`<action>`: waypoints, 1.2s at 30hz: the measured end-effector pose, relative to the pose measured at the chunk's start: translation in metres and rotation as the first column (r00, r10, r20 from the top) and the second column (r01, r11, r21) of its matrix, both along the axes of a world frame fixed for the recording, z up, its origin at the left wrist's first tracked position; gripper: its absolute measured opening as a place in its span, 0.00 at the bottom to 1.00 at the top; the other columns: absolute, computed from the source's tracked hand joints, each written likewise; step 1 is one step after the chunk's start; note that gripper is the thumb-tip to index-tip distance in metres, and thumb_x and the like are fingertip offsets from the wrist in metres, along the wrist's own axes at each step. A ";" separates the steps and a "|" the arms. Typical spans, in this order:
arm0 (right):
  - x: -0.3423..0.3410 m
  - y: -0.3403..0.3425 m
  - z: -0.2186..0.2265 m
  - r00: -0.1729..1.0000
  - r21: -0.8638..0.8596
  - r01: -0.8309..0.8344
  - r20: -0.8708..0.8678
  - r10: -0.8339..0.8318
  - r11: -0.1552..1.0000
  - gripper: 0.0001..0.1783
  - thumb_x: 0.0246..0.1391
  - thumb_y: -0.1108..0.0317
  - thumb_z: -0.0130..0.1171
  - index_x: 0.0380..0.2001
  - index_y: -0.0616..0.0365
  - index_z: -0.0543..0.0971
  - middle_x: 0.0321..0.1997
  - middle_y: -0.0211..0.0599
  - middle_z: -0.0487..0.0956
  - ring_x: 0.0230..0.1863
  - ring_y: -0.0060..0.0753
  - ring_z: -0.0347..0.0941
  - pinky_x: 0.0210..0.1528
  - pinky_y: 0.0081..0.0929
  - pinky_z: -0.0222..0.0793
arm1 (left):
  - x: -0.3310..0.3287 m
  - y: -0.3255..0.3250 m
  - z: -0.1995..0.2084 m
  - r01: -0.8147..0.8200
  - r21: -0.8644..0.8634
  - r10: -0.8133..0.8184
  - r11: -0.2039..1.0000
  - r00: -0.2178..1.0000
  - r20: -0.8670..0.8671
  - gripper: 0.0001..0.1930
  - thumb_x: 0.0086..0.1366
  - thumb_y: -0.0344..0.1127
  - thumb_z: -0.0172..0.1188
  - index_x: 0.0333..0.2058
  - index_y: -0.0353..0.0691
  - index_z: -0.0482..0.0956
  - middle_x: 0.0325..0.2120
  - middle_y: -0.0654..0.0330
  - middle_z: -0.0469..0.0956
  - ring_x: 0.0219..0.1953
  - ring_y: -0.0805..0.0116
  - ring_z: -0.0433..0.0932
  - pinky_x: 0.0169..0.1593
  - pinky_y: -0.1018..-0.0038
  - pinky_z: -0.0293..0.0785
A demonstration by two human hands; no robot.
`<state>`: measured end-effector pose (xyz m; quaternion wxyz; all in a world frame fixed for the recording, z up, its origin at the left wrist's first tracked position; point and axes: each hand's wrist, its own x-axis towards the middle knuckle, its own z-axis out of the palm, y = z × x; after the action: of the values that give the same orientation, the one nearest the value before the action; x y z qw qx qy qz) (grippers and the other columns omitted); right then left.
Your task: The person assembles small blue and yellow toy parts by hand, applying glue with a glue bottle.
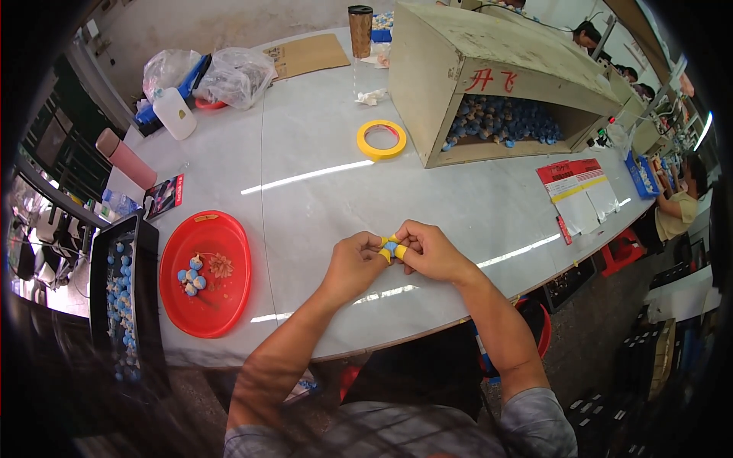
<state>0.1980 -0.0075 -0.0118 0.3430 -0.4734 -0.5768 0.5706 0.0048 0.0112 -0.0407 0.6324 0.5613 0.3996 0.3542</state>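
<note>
Between the fingertips of both hands is a small blue piece (392, 246), mostly covered by the fingers, so its exact kind is hard to make out. My left hand (357, 262) pinches it from the left and my right hand (434, 255) from the right, above the grey table (321, 221). Yellow wraps cover several of my fingertips. To the left, a red round tray (229, 305) holds several small blue-and-cream pieces (192, 276) in a cluster. Beyond it, more such pieces lie in a black tray (149, 259).
A roll of yellow tape (366, 143) lies ahead, beside an open-fronted box (427, 99) filled with blue pieces. Papers (584, 200) rest at the right. A pink bottle (126, 158), a white bottle (175, 114) and plastic bags (238, 76) stand back left. Another person (679, 210) sits far right.
</note>
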 end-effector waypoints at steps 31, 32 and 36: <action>0.005 0.002 -0.004 0.997 -0.038 -0.060 -0.050 0.058 0.997 0.03 0.58 0.80 0.51 0.36 0.63 0.71 0.31 0.35 0.77 0.27 0.19 0.73 0.29 0.19 0.71 | -0.004 0.002 0.010 0.077 -0.004 -0.077 0.997 0.996 -0.032 0.07 0.62 0.22 0.60 0.37 0.24 0.76 0.34 0.53 0.80 0.38 0.70 0.82 0.41 0.81 0.78; 0.006 0.002 -0.003 0.997 -0.039 -0.064 -0.049 0.062 0.997 0.03 0.58 0.80 0.51 0.36 0.63 0.71 0.31 0.35 0.77 0.27 0.19 0.73 0.29 0.19 0.71 | -0.004 0.002 0.010 0.073 -0.004 -0.073 0.997 0.997 -0.031 0.07 0.62 0.22 0.60 0.37 0.24 0.76 0.34 0.53 0.80 0.38 0.70 0.82 0.41 0.81 0.78; 0.005 0.002 -0.001 0.997 -0.052 -0.075 -0.021 0.074 0.996 0.04 0.58 0.80 0.50 0.36 0.62 0.70 0.33 0.34 0.76 0.31 0.18 0.73 0.30 0.18 0.74 | -0.002 0.001 0.010 0.053 0.007 -0.053 0.999 0.998 -0.022 0.06 0.61 0.22 0.60 0.36 0.24 0.76 0.33 0.54 0.80 0.37 0.71 0.82 0.39 0.82 0.76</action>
<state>0.2032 -0.0057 -0.0123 0.3145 -0.4551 -0.5754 0.6025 0.0026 0.0119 -0.0311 0.6351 0.5777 0.3902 0.3326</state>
